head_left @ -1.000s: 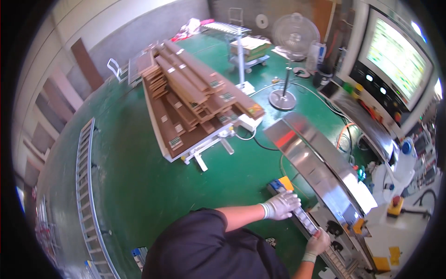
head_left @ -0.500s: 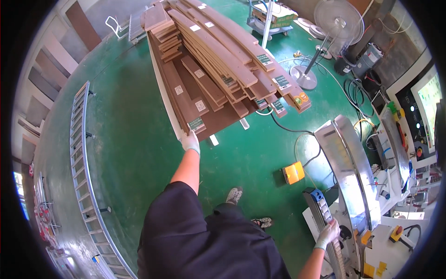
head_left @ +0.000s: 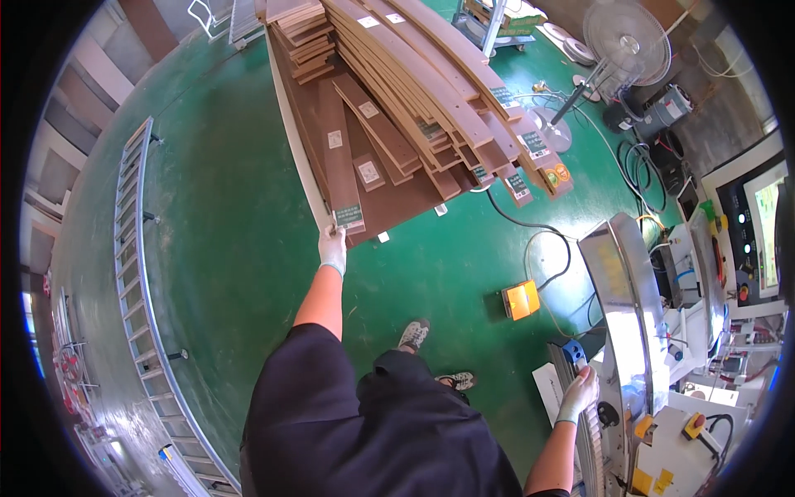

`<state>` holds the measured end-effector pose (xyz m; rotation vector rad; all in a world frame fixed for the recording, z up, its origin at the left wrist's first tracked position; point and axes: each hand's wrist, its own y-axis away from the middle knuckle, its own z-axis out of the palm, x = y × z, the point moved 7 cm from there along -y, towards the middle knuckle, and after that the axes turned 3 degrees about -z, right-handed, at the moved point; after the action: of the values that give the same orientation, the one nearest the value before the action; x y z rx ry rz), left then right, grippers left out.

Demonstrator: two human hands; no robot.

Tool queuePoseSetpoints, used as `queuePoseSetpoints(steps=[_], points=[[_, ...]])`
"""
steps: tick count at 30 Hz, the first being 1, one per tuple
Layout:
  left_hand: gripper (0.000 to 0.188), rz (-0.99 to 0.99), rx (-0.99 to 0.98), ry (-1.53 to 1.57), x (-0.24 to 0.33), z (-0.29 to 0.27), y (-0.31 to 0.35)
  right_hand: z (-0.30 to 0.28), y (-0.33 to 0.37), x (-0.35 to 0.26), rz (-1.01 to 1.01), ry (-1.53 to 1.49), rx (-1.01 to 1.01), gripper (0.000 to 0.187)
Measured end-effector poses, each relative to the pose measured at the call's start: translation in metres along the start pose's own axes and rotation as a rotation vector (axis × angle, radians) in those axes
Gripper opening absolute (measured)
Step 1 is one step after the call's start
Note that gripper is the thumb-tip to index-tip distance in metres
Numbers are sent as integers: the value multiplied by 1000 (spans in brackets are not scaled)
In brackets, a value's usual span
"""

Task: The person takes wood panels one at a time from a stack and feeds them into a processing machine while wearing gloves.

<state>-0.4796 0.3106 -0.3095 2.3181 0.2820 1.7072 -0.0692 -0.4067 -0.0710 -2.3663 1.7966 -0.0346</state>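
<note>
With its fingers closed round the corner, my left hand [head_left: 332, 248] in a pale glove grips the near end of a brown board [head_left: 341, 170]. That board lies at the left of a big stack of brown boards [head_left: 414, 99], and a green and white label sits on its near end. Low on the right, my right hand [head_left: 580, 396], also gloved, curls over a narrow metal roller rail [head_left: 590, 447] with a blue end piece [head_left: 572, 351]. Its fingertips are partly hidden. The rail runs beside a machine with a shiny curved metal cover [head_left: 625, 306].
A yellow foot pedal [head_left: 521, 300] with a cable rests on the green floor ahead of my feet. Along the left lies a long roller conveyor [head_left: 137, 290]. At the far right stand a fan [head_left: 627, 45], black hoses [head_left: 642, 174], a cart [head_left: 497, 33] and a screen [head_left: 770, 224].
The near end of the gripped board has swung slightly left against the stack, with my left hand on it. My right hand has slid forward along the rail toward the blue end.
</note>
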Motion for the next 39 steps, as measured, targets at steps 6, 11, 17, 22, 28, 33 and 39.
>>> queuePoseSetpoints(steps=[6,11,17,22,28,33,39], points=[[41,-419,-137,395,-27,-7,70,-3,5,2,-10,2,84,37],[35,-287,-125,273,42,12,56,-2,3,6,-9,13,67,40],[45,-270,-42,-62,28,10,25,-4,3,5,-21,-56,73,38],[32,-339,-250,6,27,-1,32,-1,4,10,-36,-79,62,35],[22,-573,-416,148,-1,-7,100,-2,2,-1,-53,-78,78,38],[39,-797,-767,308,-25,19,208,-7,3,-3,-7,-62,73,39],[47,-680,-551,643,-5,54,196,-3,3,2,-45,-84,94,35]])
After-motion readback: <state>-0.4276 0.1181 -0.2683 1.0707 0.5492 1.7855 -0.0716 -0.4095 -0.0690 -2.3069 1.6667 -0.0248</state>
